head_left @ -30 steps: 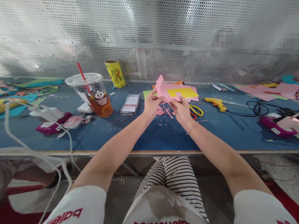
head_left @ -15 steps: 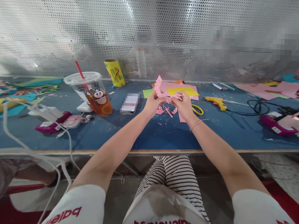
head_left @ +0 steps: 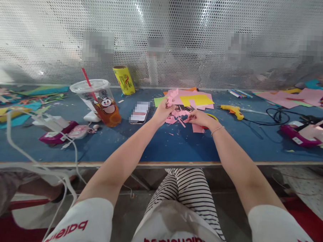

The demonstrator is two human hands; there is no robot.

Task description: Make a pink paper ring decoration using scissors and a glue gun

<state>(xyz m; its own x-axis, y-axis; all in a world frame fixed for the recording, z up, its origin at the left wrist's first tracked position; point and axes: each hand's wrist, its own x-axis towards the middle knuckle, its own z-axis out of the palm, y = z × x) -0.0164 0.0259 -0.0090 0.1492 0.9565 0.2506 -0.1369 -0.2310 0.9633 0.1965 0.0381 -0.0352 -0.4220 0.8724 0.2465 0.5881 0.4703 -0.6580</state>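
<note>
My left hand (head_left: 162, 112) pinches a crinkled pink paper strip (head_left: 173, 94), part of which sticks up above the fingers. Closed at the fingertips, my right hand (head_left: 200, 118) grips pink paper low over the table; whether it is the same strip I cannot tell. Between and below the hands lie cut pink paper scraps (head_left: 179, 119). Behind them are a yellow paper sheet (head_left: 198, 100) and pink sheets (head_left: 178, 93). Scissors with yellow handles (head_left: 214, 117) are partly hidden behind my right hand.
On the left stand a plastic cup of tea (head_left: 107, 109), a phone (head_left: 139, 113) and a yellow tube (head_left: 125, 81). A yellow glue gun (head_left: 233, 111) with a black cord lies at right. Purple power strips (head_left: 301, 137) with cables sit on both sides. Perforated metal sheeting (head_left: 181, 39) rises behind.
Both hands have come down, the right moving slightly right and nearer the scraps. The pink strip's raised end has dropped and tilted to the right.
</note>
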